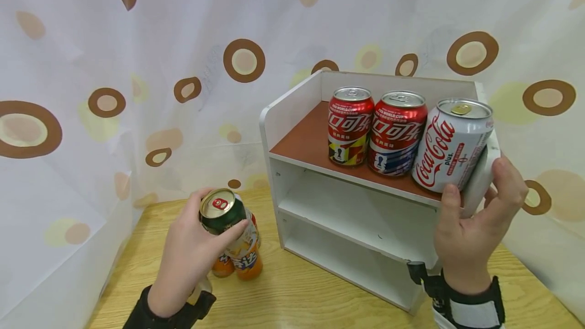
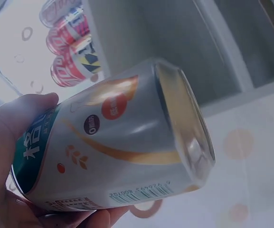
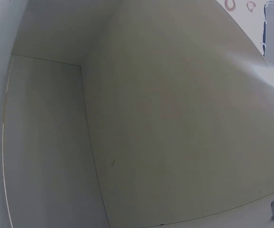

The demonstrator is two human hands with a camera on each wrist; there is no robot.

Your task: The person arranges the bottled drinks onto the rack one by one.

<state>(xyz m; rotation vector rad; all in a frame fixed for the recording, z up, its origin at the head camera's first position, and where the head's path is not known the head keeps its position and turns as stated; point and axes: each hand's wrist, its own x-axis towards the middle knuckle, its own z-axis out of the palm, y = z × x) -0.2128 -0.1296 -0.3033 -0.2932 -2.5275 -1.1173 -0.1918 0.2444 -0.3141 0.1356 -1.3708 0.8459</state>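
Observation:
In the head view my left hand [image 1: 192, 248] grips a green-and-white drink can [image 1: 224, 222] near its top, above the tabletop. The left wrist view shows its white side with a wheat print and its bottom end. Orange soda bottles [image 1: 249, 269] stand behind that can, partly hidden by it. At the shelf unit's right front corner, my right hand [image 1: 475, 232] has its thumb at the base of a white Coca-Cola can [image 1: 445, 154] and its fingers round the outside of the side panel [image 1: 482, 174]. The right hand is outside its own wrist view.
Two red Coca-Cola cans [image 1: 349, 121] stand left of the white one on the shelf unit's brown top [image 1: 301, 136]. Below are white compartments [image 1: 338, 202]. Patterned cloth [image 1: 283, 24] hangs behind the wooden table [image 1: 292, 293]. A pale object [image 1: 201, 288] lies partly under my left wrist.

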